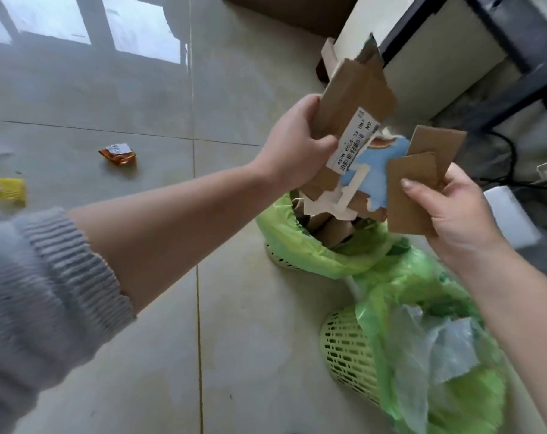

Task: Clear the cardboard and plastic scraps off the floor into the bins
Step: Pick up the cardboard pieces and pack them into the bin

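Far left, a yellow scrap [7, 190] and an orange wrapper [118, 155] remain on the floor [159, 308]. The left hand [292, 145] grips torn cardboard [353, 98]; the right hand [453, 202] pinches smaller pieces [403, 195]. Both hover above the far bin [300, 242]; releasing looks next.

A white label [353, 139] is stuck on the torn cardboard piece [350, 89] gripped in the left hand [292, 145]. Its print runs sideways: "GN", then what looks like "C/NO", then roughly "EC-6008 80SP" beside barcodes (the small characters are blurred, so this reading is unsure). On the floor [140, 89] lies an orange wrapper [118, 155] with a white sticker bearing digits, perhaps "2016", too soft to confirm.
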`<move>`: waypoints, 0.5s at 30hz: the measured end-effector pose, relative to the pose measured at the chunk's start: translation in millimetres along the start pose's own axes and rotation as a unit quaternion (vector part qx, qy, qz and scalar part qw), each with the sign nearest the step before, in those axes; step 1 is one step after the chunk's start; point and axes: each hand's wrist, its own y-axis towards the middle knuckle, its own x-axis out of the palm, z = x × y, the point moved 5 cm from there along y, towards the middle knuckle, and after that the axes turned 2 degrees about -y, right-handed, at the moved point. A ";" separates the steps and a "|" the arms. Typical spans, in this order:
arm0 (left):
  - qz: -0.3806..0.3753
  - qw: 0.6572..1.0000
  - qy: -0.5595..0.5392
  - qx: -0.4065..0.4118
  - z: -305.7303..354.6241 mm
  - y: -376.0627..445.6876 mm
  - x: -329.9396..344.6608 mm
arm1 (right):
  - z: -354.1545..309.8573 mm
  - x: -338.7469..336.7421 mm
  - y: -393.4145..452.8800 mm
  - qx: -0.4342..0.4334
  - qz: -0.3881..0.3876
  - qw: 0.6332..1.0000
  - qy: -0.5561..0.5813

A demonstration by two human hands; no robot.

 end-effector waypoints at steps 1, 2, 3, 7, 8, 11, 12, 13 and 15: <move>0.005 0.999 0.033 0.017 -1.0 1.0 5.3 | 5.7 -5.2 -0.5 0.002 -0.011 1.000 -0.026; 0.012 0.998 0.054 0.028 -2.3 3.1 7.3 | 10.2 -9.7 -0.3 0.000 -0.019 0.998 -0.052; 0.018 0.998 0.060 0.033 -3.4 5.9 7.5 | 13.7 -13.7 0.7 -0.005 -0.021 0.997 -0.072; 0.040 0.998 0.002 0.046 3.1 18.6 -2.6 | 8.0 -24.3 4.4 -0.039 -0.042 0.995 -0.086; 0.050 0.997 -0.019 0.054 6.9 20.5 -5.8 | 4.9 -26.9 5.0 -0.045 -0.049 0.993 -0.094; 0.087 0.990 -0.076 0.082 13.1 24.7 -12.2 | 1.9 -30.5 7.2 -0.036 -0.086 0.983 -0.159; 0.092 0.988 -0.078 0.094 12.9 25.1 -11.6 | 3.6 -27.9 7.7 -0.031 -0.115 0.973 -0.199; 0.088 0.988 -0.065 0.107 12.0 24.7 -8.8 | 6.4 -23.3 7.9 -0.030 -0.149 0.957 -0.248; 0.070 0.988 0.018 0.135 8.3 22.5 -0.5 | 11.5 -12.7 7.6 -0.036 -0.203 0.918 -0.340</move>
